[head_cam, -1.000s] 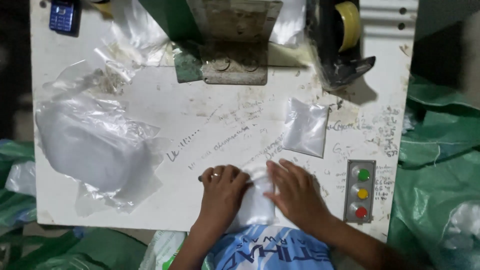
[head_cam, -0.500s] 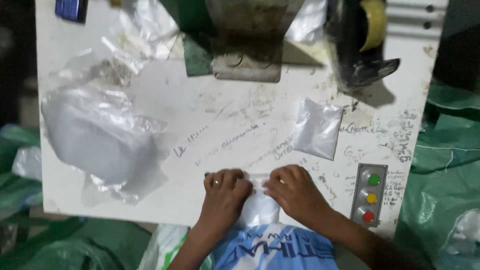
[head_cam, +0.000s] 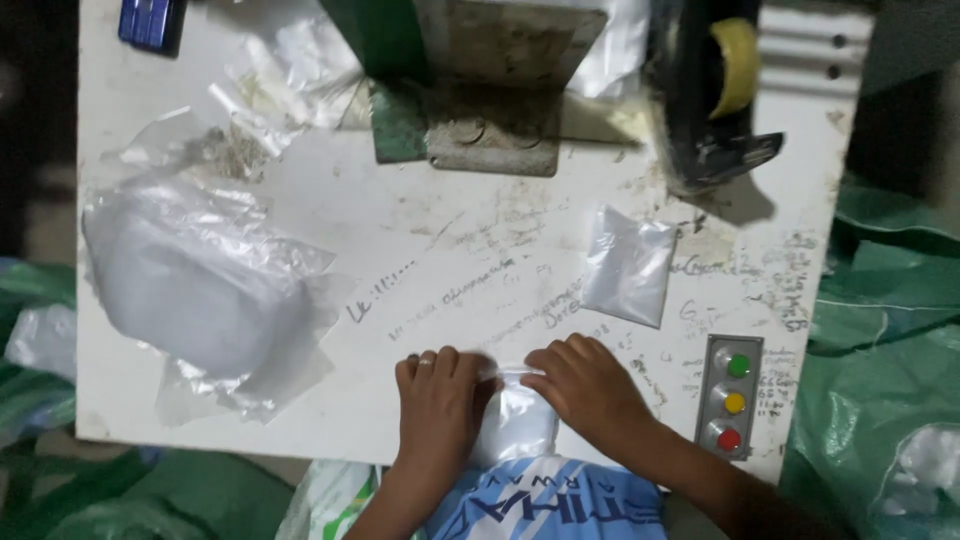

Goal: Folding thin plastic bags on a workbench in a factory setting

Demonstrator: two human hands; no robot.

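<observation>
**Two hands on a small clear bag at the table's near edge**

At the near edge of the white table (head_cam: 420, 250), just left of the button panel (head_cam: 732, 395), both hands lie on a small clear plastic bag (head_cam: 515, 420); the left hand (head_cam: 438, 395) rests palm down on the bag's left side, fingers curled over its top edge, a ring on one finger; the right hand (head_cam: 590, 385) lies on the bag's right side, its fingertips pinching the same top edge; the two hands stand close together, with the bag's mouth stretched between them; the bag's lower part hangs over the table edge toward the blue and white shirt (head_cam: 545, 510). The panel carries three round buttons, green, yellow and red from far to near; just beyond the panel, to its left, lies a flat filled sachet (head_cam: 628, 265) of white powder, well apart from the hands; far left of the panel sits a large crumpled plastic bag (head_cam: 200, 290) of white material; beyond the sachet stands a grey and green metal machine base (head_cam: 490, 110), and to its right a black tape dispenser (head_cam: 710, 100) with a yellow roll; a blue object (head_cam: 150, 22) lies at the far left corner; green sacking (head_cam: 880, 330) lies right of the panel, off the table.
</observation>
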